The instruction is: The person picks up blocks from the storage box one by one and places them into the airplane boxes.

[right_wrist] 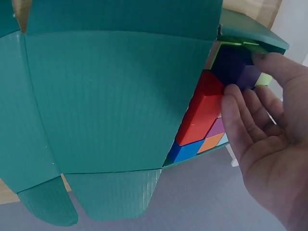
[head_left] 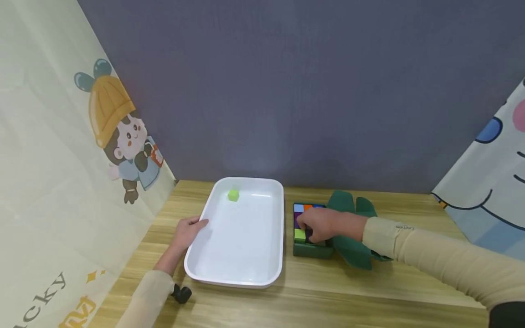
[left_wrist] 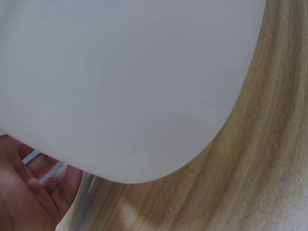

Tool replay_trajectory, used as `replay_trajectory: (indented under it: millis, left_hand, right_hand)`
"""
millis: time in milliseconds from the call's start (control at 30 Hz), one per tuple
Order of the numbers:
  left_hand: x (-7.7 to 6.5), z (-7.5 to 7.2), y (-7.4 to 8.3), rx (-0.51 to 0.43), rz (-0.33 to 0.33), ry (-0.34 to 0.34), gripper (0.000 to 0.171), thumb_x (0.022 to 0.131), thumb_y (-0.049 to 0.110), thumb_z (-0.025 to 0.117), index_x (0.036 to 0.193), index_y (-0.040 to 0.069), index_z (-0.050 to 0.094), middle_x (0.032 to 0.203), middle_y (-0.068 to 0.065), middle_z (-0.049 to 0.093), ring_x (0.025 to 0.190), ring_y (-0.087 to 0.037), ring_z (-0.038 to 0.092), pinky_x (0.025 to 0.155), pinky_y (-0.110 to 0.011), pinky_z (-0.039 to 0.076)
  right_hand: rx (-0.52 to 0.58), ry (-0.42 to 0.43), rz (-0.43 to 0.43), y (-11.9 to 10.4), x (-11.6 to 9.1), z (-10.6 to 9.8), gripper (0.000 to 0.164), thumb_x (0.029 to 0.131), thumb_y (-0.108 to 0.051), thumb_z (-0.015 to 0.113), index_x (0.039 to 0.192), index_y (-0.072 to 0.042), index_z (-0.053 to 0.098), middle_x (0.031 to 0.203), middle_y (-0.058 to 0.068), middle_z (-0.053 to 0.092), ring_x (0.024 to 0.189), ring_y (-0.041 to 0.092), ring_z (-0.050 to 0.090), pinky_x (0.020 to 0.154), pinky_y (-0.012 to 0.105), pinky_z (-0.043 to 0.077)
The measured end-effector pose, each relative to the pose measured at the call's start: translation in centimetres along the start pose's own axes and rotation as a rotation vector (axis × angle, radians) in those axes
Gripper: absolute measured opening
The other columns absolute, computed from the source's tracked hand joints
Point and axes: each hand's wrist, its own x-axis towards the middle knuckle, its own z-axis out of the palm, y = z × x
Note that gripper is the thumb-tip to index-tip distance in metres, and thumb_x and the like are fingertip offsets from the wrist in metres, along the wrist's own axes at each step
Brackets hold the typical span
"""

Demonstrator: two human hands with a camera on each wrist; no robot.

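Note:
At the left edge of a white tray (head_left: pixel 238 241), my left hand (head_left: pixel 187 234) grips the rim, thumb over the edge. In the left wrist view the fingers lie along the outer side of the tray wall. A single lime-green cube (head_left: pixel 233 195) sits inside at the tray's far end. My right hand (head_left: pixel 321 223) reaches into an open green cardboard box (head_left: pixel 312 250) of coloured blocks. There its thumb and fingers pinch a dark purple block (right_wrist: pixel 233 65). Red (right_wrist: pixel 204 106), blue (right_wrist: pixel 187 151) and orange (right_wrist: pixel 210 143) blocks lie packed beside it in the right wrist view.
The box's green flaps (head_left: pixel 353 251) spread out to the right, under the right wrist. A wooden table (head_left: pixel 336 296) carries everything. Behind it rises a dark grey panel (head_left: pixel 287 91), with a cartoon-printed sheet (head_left: pixel 49 150) at the left and another (head_left: pixel 500 182) at the right.

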Motion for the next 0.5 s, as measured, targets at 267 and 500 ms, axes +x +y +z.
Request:
replay_trajectory:
  millis: [267, 500]
  left_hand:
    - [0.04, 0.01, -0.22, -0.012, 0.001, 0.001, 0.049, 0.093, 0.028, 0.065, 0.128, -0.005, 0.057, 0.118, -0.031, 0.061, 0.088, -0.032, 0.068, 0.068, -0.037, 0.060]
    - [0.07, 0.08, -0.04, -0.017, 0.009, 0.010, 0.047, 0.093, 0.026, 0.065, 0.127, -0.005, 0.058, 0.118, -0.030, 0.061, 0.089, -0.032, 0.068, 0.069, -0.037, 0.060]
  right_hand:
    - [0.018, 0.032, -0.021, -0.04, 0.08, 0.40, 0.018, 0.085, -0.026, 0.075, 0.081, -0.020, 0.058, 0.064, -0.010, 0.050, 0.058, 0.005, 0.043, 0.056, 0.025, 0.041]
    - [0.003, 0.068, -0.030, -0.39, 0.08, 0.52, 0.019, 0.083, -0.018, 0.072, 0.075, -0.018, 0.055, 0.060, -0.010, 0.045, 0.057, 0.006, 0.040, 0.053, 0.024, 0.037]
